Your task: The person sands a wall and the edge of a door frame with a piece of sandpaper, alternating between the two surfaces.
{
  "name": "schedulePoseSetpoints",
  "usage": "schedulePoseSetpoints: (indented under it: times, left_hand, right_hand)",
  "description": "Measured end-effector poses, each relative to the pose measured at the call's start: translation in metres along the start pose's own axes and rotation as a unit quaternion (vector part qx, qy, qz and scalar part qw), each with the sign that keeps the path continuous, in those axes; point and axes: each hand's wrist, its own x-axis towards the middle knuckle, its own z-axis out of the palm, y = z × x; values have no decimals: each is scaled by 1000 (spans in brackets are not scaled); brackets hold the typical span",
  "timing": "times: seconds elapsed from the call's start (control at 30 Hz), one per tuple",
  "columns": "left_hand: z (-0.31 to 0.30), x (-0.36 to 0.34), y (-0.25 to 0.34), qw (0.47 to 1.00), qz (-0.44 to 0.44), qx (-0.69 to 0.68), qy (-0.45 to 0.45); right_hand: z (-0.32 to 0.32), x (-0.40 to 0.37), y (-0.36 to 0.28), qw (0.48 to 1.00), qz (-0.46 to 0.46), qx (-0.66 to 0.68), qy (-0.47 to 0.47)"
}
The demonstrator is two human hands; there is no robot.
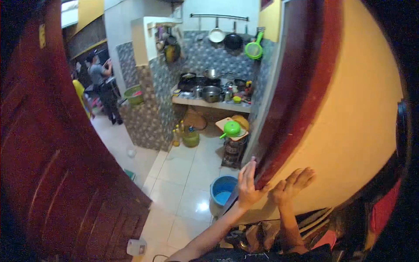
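My left hand (248,187) rests against the dark red door frame (301,126), its fingers stretched upward along the edge. To its right, my right hand (293,185) lies on the yellow wall (349,126) with its fingers extended. Neither hand holds anything. Just left of my left hand, a blue bucket (219,192) stands on the tiled floor, partly hidden by the frame and my forearm. Brown shoes (257,238) sit below my hands, between my forearms.
An open dark red door (65,161) fills the left side. Beyond are a kitchen counter (209,105) with pots, a stool-like stand (233,153) bearing a green pan (232,128), and a green gas cylinder (190,139). A white jug (136,247) stands below. Two people are at far left.
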Motion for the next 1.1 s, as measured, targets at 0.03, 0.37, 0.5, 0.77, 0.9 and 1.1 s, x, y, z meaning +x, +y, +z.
schedulePoseSetpoints:
  times: [0.03,0.37,0.5,0.77,0.9,1.1]
  left_hand:
    - [0,0,0,1000,-2,4,-6]
    - [-1,1,1,1000,-1,6,-10]
    - [-2,3,3,1000,-1,-22,10]
    - [-4,2,4,999,-2,-33,11]
    - [-9,-2,8,997,-51,-49,-14]
    - [-48,-16,30,995,-81,-58,-10]
  right_hand:
    - [-1,9,-1,1000,18,-18,11]
    - [-21,111,8,999,12,-38,11]
    - [12,-66,-7,997,-24,-39,-65]
    - [-31,133,7,1000,2,-23,21]
    - [-21,100,5,999,37,-23,-2]
    - [6,-42,12,998,-23,-29,-55]
